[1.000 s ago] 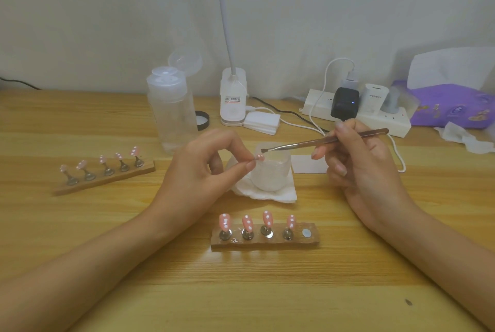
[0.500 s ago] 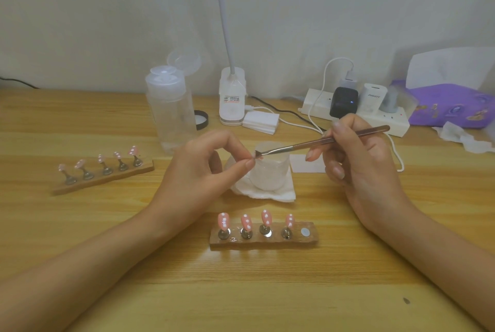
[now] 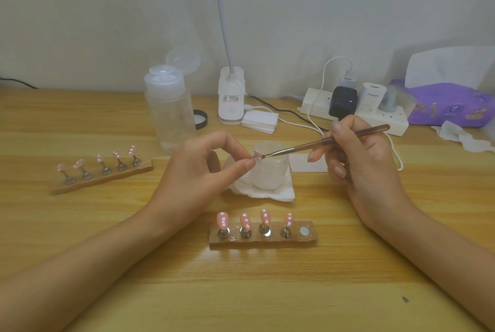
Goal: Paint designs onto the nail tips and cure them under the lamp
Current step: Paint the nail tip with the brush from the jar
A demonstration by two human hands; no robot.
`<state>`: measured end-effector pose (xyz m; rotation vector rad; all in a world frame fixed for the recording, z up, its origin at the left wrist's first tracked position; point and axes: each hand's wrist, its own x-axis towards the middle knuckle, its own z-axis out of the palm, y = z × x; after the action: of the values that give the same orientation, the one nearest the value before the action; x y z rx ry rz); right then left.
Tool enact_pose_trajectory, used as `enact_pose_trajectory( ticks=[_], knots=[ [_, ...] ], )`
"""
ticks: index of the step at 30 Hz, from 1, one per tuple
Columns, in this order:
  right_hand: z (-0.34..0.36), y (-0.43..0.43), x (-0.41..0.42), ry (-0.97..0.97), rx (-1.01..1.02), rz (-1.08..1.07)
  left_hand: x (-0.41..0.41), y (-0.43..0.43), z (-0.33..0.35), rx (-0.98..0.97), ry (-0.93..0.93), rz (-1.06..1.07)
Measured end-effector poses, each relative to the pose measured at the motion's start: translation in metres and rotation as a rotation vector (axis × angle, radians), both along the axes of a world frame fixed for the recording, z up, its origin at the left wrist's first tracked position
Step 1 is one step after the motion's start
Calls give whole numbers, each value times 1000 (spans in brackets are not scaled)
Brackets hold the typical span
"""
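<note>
Over the white cup (image 3: 270, 173), a pink nail tip (image 3: 256, 154) is pinched by the left hand (image 3: 198, 171), and a brush (image 3: 321, 142), gripped by the right hand (image 3: 359, 163), is set against it; paint could be smeared by a slip.

Power strip (image 3: 375, 118), purple tissue pack (image 3: 452, 106)

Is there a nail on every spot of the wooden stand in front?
No, the front stand holds four pink nail tips, and its rightmost spot shows only a bare round magnet.
</note>
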<state>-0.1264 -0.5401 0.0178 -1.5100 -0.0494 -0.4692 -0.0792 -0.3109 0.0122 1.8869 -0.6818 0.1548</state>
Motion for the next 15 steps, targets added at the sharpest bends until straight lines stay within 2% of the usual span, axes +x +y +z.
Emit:
enact_pose_trajectory(
  ticks=[6, 15],
  knots=[
    [1, -1, 0, -47, 64, 28, -1, -1, 1, 8, -13, -5],
    [2, 0, -1, -33, -48, -3, 0, -1, 2, 9, -26, -15]
  ],
)
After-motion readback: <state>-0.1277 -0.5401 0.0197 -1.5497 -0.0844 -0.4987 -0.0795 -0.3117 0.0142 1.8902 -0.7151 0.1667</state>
